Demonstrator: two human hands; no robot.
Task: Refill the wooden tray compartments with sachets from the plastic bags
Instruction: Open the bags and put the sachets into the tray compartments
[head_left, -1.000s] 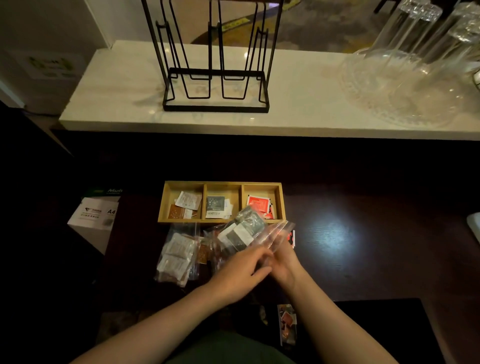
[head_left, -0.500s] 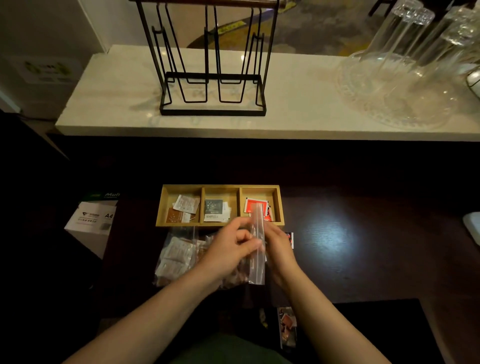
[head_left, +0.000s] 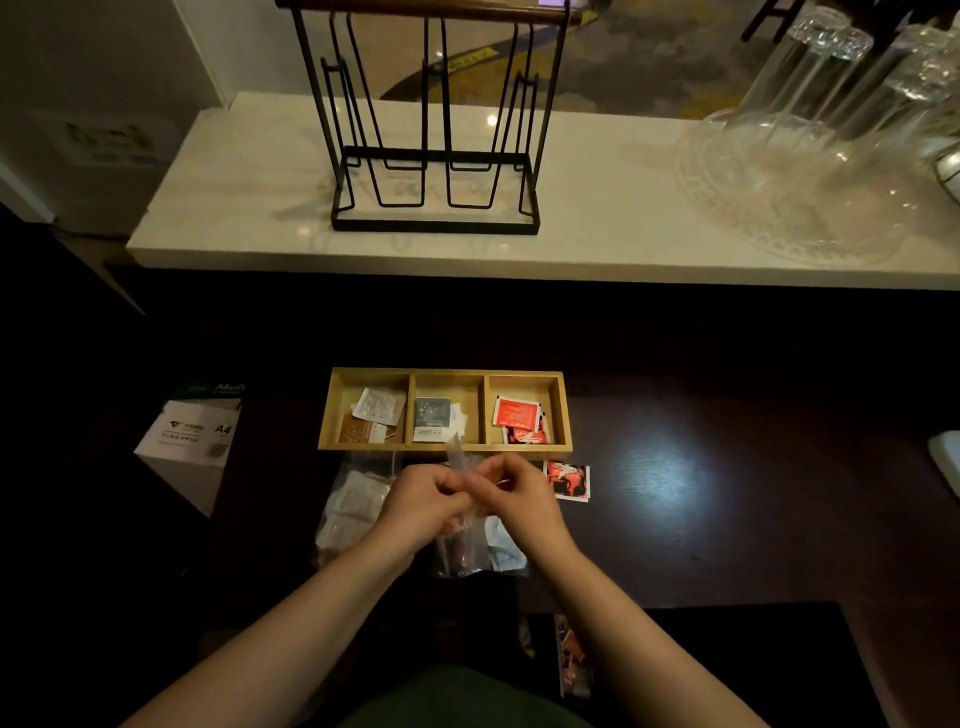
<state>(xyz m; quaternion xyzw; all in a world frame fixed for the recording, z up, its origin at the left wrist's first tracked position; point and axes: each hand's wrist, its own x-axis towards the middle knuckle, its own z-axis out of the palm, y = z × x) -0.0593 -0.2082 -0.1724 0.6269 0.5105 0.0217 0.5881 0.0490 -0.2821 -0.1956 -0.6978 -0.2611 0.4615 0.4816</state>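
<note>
Both hands (head_left: 470, 493) pinch a clear, crumpled plastic bag (head_left: 467, 540) upright.

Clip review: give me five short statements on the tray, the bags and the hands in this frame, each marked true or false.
1. The wooden tray has four compartments. False: three.
2. Red sachets lie in the tray's right compartment. True.
3. Both hands, left hand and right hand, grip one clear plastic bag. True.
4. The middle compartment is empty. False: it holds a grey-green sachet.
5. A loose red sachet lies on the dark table, right of the hands. True.
</note>
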